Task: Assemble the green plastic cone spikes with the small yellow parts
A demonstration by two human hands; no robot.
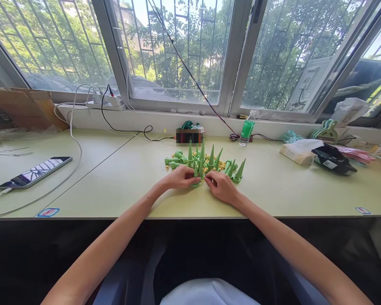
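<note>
A cluster of green plastic spikes (211, 159) stands on the pale yellow-green table, points up. Among them lie several small brass-coloured fittings (221, 165). At the cluster's near edge my left hand (180, 177) is closed, thumb and fingers around the base of one green spike (195, 173). Close on its right, my right hand (222, 185) pinches fingertips together beside the spikes; whatever is between them is too small to make out. Green cylindrical plastic parts (174, 160) lie at the cluster's left side. More tilted spikes (239, 171) rest beyond my right hand.
Behind the cluster are a pixelated dark box (188, 137) and a green-labelled water bottle (247, 128). A phone (34, 173) on a white cable lies left. On the right sit a tissue pack (300, 151) and a black package (333, 159). The table's front edge (197, 217) runs beneath my forearms.
</note>
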